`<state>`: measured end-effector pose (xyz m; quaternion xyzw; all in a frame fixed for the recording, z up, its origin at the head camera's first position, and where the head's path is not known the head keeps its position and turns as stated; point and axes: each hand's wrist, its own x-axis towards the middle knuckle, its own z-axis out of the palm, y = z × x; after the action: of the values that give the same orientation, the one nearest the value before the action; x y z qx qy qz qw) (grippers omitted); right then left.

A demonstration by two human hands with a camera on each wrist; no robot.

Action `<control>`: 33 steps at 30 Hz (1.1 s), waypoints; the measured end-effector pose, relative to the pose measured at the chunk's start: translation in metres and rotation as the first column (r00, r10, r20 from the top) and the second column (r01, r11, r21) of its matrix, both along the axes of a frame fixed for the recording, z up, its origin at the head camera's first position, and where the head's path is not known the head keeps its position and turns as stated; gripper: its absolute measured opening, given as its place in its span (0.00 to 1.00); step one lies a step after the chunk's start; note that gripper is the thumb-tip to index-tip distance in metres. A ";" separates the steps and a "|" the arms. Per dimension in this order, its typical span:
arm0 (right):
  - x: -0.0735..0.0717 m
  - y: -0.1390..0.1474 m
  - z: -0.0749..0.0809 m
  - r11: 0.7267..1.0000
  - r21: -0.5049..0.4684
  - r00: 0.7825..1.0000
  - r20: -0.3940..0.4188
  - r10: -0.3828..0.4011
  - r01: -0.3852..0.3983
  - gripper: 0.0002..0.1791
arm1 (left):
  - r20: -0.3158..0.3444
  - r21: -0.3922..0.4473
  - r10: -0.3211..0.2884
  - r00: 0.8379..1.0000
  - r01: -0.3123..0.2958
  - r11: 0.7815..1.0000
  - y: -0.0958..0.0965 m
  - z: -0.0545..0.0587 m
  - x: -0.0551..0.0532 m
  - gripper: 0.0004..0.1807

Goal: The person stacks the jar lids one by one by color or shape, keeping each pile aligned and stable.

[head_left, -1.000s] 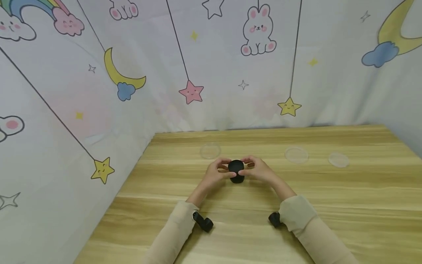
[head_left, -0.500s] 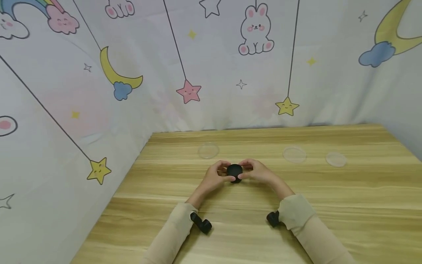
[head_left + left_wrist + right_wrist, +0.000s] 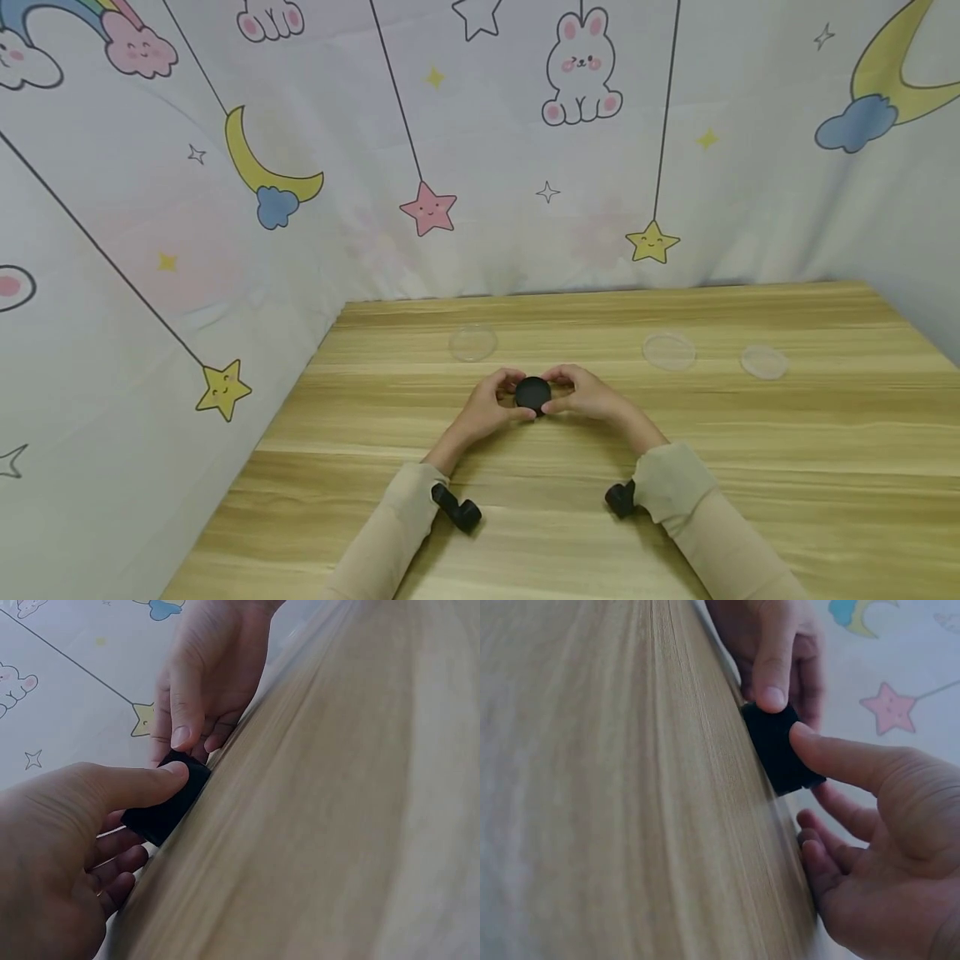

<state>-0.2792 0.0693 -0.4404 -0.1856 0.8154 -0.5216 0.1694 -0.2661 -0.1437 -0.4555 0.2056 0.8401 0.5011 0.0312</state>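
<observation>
A short, round black object (image 3: 533, 394) with a slightly recessed top lies between the two hands near the middle of the table. My left hand (image 3: 489, 408) pinches its left side, thumb in front and fingers behind. On the opposite side, my right hand (image 3: 590, 395) pinches it in the same way. Seen from the left wrist, the black object (image 3: 174, 806) has a straight dark side wall and sits at the wooden surface. In the right wrist view, both thumbs press the near wall of the black piece (image 3: 774, 746); the fingertips behind it are partly hidden.
Three clear, thin round discs lie farther back on the wooden table (image 3: 750, 467): one disc (image 3: 473, 342) at the left, another disc (image 3: 669, 351) to the right, and a smaller disc (image 3: 764, 362) beyond it. A printed curtain (image 3: 495, 150) hangs behind.
The black object looked taller a second ago, with a raised upper part above a lower one. Both hands have brought the upper part down, and it now looks like one low, round piece.
</observation>
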 end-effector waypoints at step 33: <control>0.002 0.002 -0.005 0.982 0.173 0.972 -0.204 0.113 -0.077 0.33 | -0.022 -0.053 -0.019 1.000 0.017 0.998 0.000 -0.002 0.001 0.29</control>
<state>-0.2770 0.0709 -0.4456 -0.2648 0.8591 -0.4211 0.1206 -0.2648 -0.1439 -0.4580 0.2179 0.8514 0.4761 0.0316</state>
